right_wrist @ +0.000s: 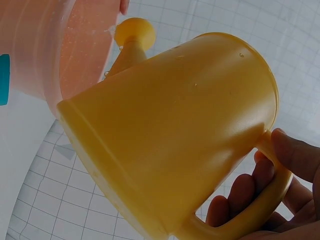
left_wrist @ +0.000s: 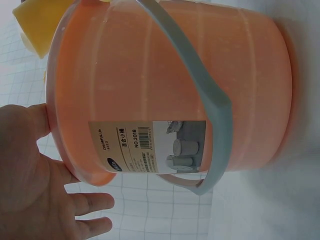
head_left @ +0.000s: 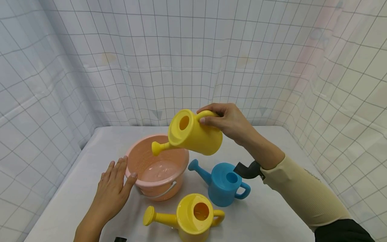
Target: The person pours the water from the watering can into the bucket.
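My right hand (head_left: 228,122) grips the handle of a yellow watering can (head_left: 198,136), tilted with its spout down over a pink bucket (head_left: 178,181). In the right wrist view, my fingers curl round the handle of that watering can (right_wrist: 170,120), and drops cling near its spout. Clear water (head_left: 161,169) shows in the bottom of the bucket. At the bucket's left rim, my left hand (head_left: 113,188) touches the edge with fingers straight. The left wrist view has the bucket's side with a label (left_wrist: 150,146) and a grey carrying handle (left_wrist: 215,110).
A blue watering can (head_left: 223,185) stands right of the bucket. Nearer to me is a second yellow watering can (head_left: 195,215), its spout pointing left. All stand on a white-covered table (head_left: 266,215), with white grid-patterned curtains (head_left: 193,60) at the back and both sides.
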A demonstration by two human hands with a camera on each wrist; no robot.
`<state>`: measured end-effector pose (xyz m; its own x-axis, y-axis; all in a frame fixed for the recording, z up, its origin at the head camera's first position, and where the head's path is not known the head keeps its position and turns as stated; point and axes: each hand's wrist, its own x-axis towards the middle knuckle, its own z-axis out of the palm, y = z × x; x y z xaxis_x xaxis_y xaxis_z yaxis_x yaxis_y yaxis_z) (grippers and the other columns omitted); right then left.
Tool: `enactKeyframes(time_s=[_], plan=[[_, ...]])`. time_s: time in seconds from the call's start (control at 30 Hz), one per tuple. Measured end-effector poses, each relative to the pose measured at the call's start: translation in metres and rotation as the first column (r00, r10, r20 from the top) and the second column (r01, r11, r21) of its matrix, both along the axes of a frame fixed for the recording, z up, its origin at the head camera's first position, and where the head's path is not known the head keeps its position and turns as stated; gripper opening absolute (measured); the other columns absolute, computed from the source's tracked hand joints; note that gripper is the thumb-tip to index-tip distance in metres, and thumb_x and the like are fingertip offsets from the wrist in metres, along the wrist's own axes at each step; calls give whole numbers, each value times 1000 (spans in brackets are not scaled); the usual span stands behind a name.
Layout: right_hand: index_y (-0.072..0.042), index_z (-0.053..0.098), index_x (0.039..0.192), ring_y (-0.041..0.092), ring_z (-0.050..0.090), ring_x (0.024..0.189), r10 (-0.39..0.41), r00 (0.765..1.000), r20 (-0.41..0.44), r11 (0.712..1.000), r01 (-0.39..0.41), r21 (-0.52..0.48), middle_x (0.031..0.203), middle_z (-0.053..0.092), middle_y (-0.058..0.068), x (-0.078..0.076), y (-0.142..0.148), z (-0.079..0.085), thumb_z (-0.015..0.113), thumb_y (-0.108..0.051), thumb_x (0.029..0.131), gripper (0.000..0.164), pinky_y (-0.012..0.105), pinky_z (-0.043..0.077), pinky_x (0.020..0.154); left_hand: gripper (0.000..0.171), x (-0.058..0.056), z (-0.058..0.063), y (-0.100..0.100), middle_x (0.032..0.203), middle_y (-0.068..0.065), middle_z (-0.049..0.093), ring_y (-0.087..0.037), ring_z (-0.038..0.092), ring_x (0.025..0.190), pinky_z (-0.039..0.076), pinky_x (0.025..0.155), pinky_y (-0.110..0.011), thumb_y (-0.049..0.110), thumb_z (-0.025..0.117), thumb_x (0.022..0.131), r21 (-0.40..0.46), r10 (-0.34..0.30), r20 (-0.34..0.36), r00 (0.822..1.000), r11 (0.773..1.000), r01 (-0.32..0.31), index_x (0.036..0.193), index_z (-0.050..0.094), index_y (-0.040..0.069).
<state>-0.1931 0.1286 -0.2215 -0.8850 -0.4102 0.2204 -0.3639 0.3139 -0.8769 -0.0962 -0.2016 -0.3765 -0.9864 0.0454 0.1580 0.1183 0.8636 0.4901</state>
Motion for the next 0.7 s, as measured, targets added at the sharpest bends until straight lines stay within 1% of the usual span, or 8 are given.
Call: enactKeyframes(time_s=[0.4, 0.7], plan=[[-12, 68, 112, 23, 62, 89, -4, 1000, 6, 1000, 4, 7, 106, 68, 6, 1, 0, 1, 67, -23, 88, 26, 31, 56, 79, 68, 0, 0, -1, 156, -25, 14, -45, 1, 145, 3, 108, -71, 46, 32, 101, 5, -3, -2, 1000, 1000, 3, 153, 3, 14], [-12, 68, 112, 23, 62, 89, -5, 1000, 3, 1000, 5, 7, 105, 68, 7, 1, 0, 1, 67, -22, 88, 26, 31, 56, 79, 68, 0, 1, 0, 157, -24, 12, -44, -1, 145, 2, 108, -71, 47, 31, 101, 5, 0, 14, 1000, 1000, 0, 154, 2, 15]])
